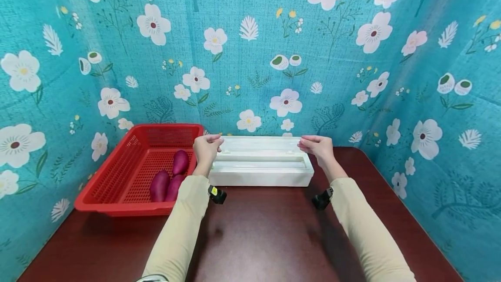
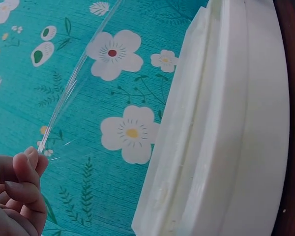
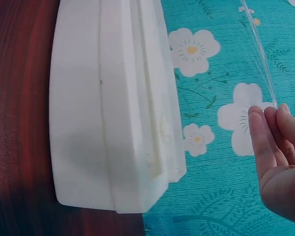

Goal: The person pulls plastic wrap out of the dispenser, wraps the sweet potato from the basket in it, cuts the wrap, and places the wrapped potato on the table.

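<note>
A long white cling film dispenser (image 1: 262, 178) stands at the back of the table with its lid raised. My left hand (image 1: 206, 148) is above its left end, and my right hand (image 1: 318, 147) is above its right end. Between thumb and fingers, the left hand pinches one corner of the clear cling film (image 2: 71, 83). The other end of that gathered edge is pinched by the right hand (image 3: 280, 147). The film is stretched between both hands, above and behind the dispenser in the wrist views. A roll partly shows inside the dispenser's slot.
To the left, a red plastic basket (image 1: 113, 207) holds purple sweet potatoes (image 1: 159, 185). Its right side is close to my left forearm. The dark red-brown table (image 1: 266, 234) ends at a teal flowered curtain (image 1: 242, 86) behind and at both sides.
</note>
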A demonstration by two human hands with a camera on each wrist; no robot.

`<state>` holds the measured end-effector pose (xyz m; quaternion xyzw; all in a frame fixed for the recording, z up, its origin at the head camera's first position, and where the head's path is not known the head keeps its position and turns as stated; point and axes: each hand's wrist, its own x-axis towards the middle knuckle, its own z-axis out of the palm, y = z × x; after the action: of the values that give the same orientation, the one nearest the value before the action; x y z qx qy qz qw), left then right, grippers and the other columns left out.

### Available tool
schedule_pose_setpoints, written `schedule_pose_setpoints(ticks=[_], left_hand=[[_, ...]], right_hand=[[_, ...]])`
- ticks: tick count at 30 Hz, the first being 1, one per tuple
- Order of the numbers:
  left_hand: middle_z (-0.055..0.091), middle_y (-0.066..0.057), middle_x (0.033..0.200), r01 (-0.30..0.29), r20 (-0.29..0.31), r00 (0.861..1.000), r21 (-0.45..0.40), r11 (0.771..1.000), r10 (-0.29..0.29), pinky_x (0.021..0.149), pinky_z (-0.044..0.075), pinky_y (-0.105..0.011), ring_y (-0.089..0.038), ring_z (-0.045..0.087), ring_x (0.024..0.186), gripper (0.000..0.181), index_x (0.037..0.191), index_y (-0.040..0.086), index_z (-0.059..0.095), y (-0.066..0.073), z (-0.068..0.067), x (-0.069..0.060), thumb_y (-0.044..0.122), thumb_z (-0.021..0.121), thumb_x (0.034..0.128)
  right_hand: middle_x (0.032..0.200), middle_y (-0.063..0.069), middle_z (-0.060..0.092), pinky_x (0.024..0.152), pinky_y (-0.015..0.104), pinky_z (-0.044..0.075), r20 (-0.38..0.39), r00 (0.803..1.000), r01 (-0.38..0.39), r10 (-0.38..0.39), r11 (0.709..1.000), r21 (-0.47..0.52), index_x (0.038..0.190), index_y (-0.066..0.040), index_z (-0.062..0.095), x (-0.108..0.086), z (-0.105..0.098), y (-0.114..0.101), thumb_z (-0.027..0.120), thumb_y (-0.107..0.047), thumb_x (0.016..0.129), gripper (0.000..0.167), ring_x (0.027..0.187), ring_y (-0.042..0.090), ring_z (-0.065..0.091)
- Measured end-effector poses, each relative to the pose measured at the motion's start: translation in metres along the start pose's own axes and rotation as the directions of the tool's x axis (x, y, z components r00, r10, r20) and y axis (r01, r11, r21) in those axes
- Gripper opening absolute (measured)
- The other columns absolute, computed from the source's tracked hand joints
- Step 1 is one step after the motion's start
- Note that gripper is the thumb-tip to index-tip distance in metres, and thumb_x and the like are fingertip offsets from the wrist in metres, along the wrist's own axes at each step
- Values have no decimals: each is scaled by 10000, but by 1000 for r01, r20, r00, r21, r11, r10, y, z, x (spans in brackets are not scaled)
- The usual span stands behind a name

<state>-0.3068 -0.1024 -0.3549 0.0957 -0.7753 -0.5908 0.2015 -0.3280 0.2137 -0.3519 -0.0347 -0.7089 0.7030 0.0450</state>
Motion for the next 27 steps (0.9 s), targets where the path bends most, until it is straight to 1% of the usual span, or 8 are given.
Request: schedule_pose_setpoints(ticks=[4, 7, 9, 13, 17, 20, 23, 27], left_hand=[[672, -104, 826, -13, 1, 1000, -16, 1000, 13, 473, 416, -237, -106, 537, 465, 208, 970, 40, 696, 5, -1, 1, 145, 683, 792], [671, -111, 837, -21, -1, 1000, -45, 999, 21, 491, 436, -226, -99, 532, 455, 200, 959, 24, 694, 8, -2, 1, 129, 684, 789], [671, -118, 840, -19, 0, 1000, -65, 998, 19, 505, 447, -220, -98, 529, 449, 196, 951, 15, 692, 11, -3, 1, 118, 687, 785], [671, -123, 844, -13, 12, 1000, -75, 997, 14, 529, 463, -233, -92, 530, 443, 203, 960, 12, 686, 15, -5, 0, 120, 683, 789], [670, -128, 843, -28, 35, 999, -84, 996, 31, 539, 475, -267, -86, 526, 434, 208, 971, 12, 682, 17, -8, 1, 116, 681, 790], [668, -135, 842, -48, 48, 997, -106, 993, 53, 533, 479, -276, -76, 519, 430, 198, 964, 10, 684, 19, -10, 2, 105, 679, 791], [665, -145, 848, -58, 56, 996, -143, 988, 66, 530, 477, -262, -66, 516, 433, 190, 956, 4, 685, 22, -12, 2, 95, 678, 789], [662, -160, 868, -38, 78, 995, -199, 979, 54, 509, 462, -226, -66, 526, 440, 205, 973, -9, 677, 26, -14, 3, 81, 674, 789]], right_hand=[[697, -33, 639, 770, 372, 467, 5, 1000, 25, -25, 999, -29, 1148, 140, 521, 0, -2, -6, 600, -43, 839, 368, 676, 109, 646], [707, -32, 640, 747, 342, 479, 6, 999, 43, -42, 998, -50, 1130, 127, 543, 0, -3, -9, 611, -57, 834, 355, 679, 103, 645], [718, -28, 642, 748, 343, 475, 12, 999, 53, -53, 997, -56, 1124, 122, 550, 1, -3, -10, 613, -61, 832, 350, 687, 105, 646], [739, -20, 648, 771, 365, 460, 41, 996, 77, -75, 996, -55, 1140, 131, 531, 0, -5, -12, 612, -56, 832, 370, 711, 112, 648], [750, -19, 653, 780, 365, 452, 77, 993, 94, -90, 994, -46, 1166, 127, 513, -2, -9, -15, 605, -33, 832, 381, 738, 126, 650], [743, -28, 656, 756, 324, 473, 83, 991, 113, -108, 992, -57, 1173, 122, 511, -2, -12, -17, 614, -34, 827, 393, 736, 122, 650], [728, -40, 659, 716, 274, 491, 72, 990, 124, -120, 991, -55, 1166, 118, 519, -2, -12, -21, 631, -44, 816, 402, 715, 106, 649], [729, -42, 660, 690, 251, 496, 68, 989, 130, -128, 991, -41, 1172, 108, 521, 0, -13, -24, 637, -56, 814, 410, 706, 94, 647]])
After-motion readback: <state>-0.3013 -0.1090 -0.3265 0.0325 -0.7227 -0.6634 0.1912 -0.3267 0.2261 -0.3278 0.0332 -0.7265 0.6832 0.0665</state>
